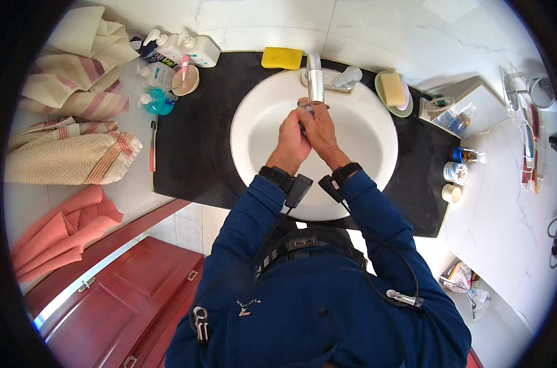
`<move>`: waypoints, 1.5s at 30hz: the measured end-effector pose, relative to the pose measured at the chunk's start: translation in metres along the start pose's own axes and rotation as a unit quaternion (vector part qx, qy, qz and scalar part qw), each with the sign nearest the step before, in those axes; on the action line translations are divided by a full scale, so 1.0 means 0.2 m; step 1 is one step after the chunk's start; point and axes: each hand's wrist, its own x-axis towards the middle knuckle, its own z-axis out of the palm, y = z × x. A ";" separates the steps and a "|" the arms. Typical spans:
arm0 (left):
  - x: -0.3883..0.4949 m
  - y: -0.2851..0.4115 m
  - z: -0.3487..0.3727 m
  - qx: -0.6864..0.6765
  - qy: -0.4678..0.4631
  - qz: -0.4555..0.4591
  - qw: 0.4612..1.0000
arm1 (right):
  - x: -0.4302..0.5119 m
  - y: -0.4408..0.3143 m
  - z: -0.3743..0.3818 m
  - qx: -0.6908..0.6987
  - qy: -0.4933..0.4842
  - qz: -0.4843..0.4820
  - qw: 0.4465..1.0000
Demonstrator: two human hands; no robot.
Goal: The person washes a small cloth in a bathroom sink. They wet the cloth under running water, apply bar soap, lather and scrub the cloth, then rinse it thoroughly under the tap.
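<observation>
Under the chrome faucet (316, 83), over the white oval washbasin (365, 147), both hands are pressed together. My left hand (293, 138) and my right hand (320, 131) close around a small dark object (302, 128). Most of that object is hidden by fingers and palms, so its kind cannot be told. The fingertips lie just below the spout's mouth. A lever handle (348, 78) belongs to the faucet, to the right of the spout. Black straps with small devices circle both wrists.
A yellow sponge (282, 58) lies behind the basin, and soap bars (392, 90) rest on a green dish at right. Pump bottles (156, 101) and a cup (185, 82) crowd the black countertop's (191, 152) left corner. Towels (71, 156) hang at left; a mirror (478, 110) stands right.
</observation>
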 end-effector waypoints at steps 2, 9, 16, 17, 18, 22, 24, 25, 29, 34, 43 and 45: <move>0.00 0.01 0.01 0.026 0.061 0.019 0.998 | -0.02 -0.03 0.03 0.040 0.029 0.028 0.998; -0.07 -0.03 0.08 0.053 0.087 0.024 0.995 | -0.02 -0.07 0.05 -0.010 0.050 0.071 0.996; -0.03 0.06 0.00 0.066 0.012 0.004 0.998 | -0.07 -0.03 0.01 0.047 -0.010 -0.040 0.998; -0.03 0.08 -0.02 0.053 0.062 -0.032 0.996 | -0.09 -0.04 0.01 0.022 -0.044 -0.024 0.998; -0.03 0.08 -0.03 0.044 0.003 -0.018 0.999 | -0.08 -0.05 -0.02 0.057 -0.060 -0.034 0.996; -0.07 0.07 0.00 0.029 -0.057 -0.048 0.997 | -0.01 -0.07 -0.15 -0.018 -0.100 -0.047 0.994; -0.09 0.07 0.04 0.059 -0.083 -0.078 0.992 | 0.03 -0.08 -0.20 -0.040 -0.106 -0.024 0.993; -0.11 0.08 0.05 0.134 -0.088 -0.098 0.982 | 0.04 -0.08 -0.21 -0.056 -0.102 0.010 0.993; -0.14 0.16 0.05 0.278 -0.081 -0.150 0.945 | 0.06 -0.04 -0.20 -0.064 -0.095 -0.006 0.993; -0.16 0.22 0.01 0.604 -0.141 -0.012 0.784 | 0.15 0.05 -0.22 0.027 -0.198 0.041 0.979; -0.16 0.20 0.12 0.868 -0.039 0.169 0.466 | 0.17 -0.01 -0.26 0.190 -0.289 0.165 0.924; -0.16 0.23 0.14 0.866 -0.004 0.136 0.482 | 0.13 -0.05 -0.27 0.126 -0.269 0.144 0.944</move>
